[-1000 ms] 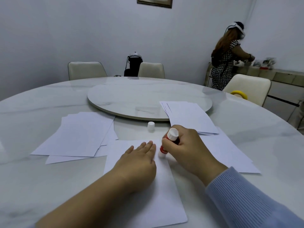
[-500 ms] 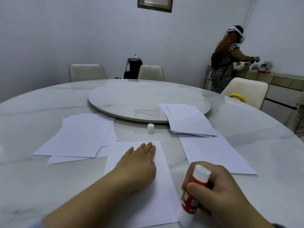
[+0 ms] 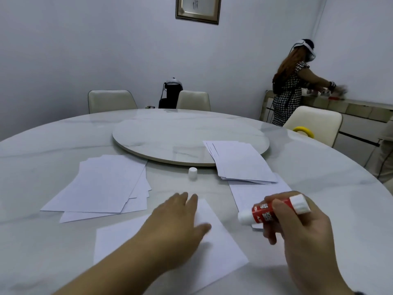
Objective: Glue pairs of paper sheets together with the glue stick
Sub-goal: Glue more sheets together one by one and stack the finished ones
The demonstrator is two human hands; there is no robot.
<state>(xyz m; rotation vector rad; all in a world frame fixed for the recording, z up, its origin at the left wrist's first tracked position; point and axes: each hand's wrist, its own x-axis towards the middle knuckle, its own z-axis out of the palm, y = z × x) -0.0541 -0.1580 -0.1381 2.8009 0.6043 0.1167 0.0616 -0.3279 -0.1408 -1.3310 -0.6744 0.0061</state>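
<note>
Big round marble table (image 3: 53,241) in a plain white room, and I'm sat at the near edge of it. Closest to me is the sheet (image 3: 217,248) I'm working on, lying a bit skewed. My left hand (image 3: 176,226) is flat on it, fingers straight and a little blurry, pressing it down, not gripping anything. My right hand (image 3: 297,228) is curled round the glue stick (image 3: 272,210), which is up off the paper and tipped nearly sideways, uncapped end pointing left toward the sheet.

So I'd say I'm in the gluing step on this sheet, or just finishing it; can't tell how much glue is on the paper, it doesn't show. Next I probably need a partner sheet. There's a single sheet (image 3: 251,194) just right of mine, partly behind the stick, with the neat stack (image 3: 240,162) beyond it half on the turntable (image 3: 161,137). Lining up the edges before pressing is the fiddly part.

Looser pile (image 3: 102,184) on the left, cap (image 3: 192,173) standing in the middle. Someone else (image 3: 291,81) is busy at the far counter.
</note>
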